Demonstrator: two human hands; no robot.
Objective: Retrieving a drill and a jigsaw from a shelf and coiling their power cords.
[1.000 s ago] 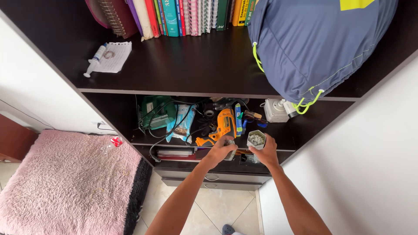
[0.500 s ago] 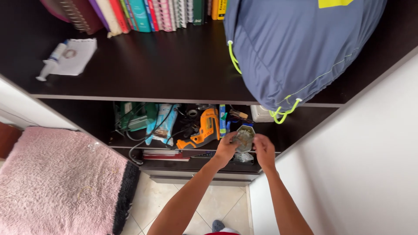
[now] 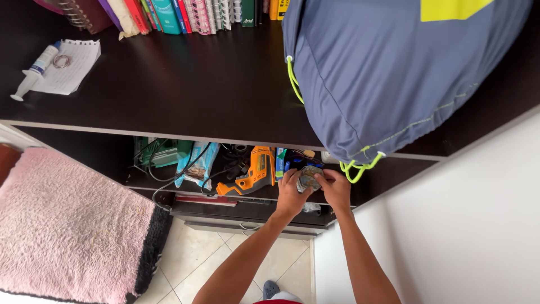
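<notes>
Left hand [image 3: 291,194] and right hand [image 3: 335,188] grip one small jar [image 3: 308,178] (beside one orange drill [image 3: 251,177]).

Light-blue plastic packet [image 3: 197,164] on lower shelf, beside orange drill [image 3: 251,175]. Small blue box [image 3: 280,163] upright right of drill. Yellow patch [image 3: 450,8] on grey-blue bag [image 3: 394,73].

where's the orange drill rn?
In the head view, the orange drill lies on the lower shelf under the dark top shelf, just left of the left hand and right of a blue packet.
</notes>
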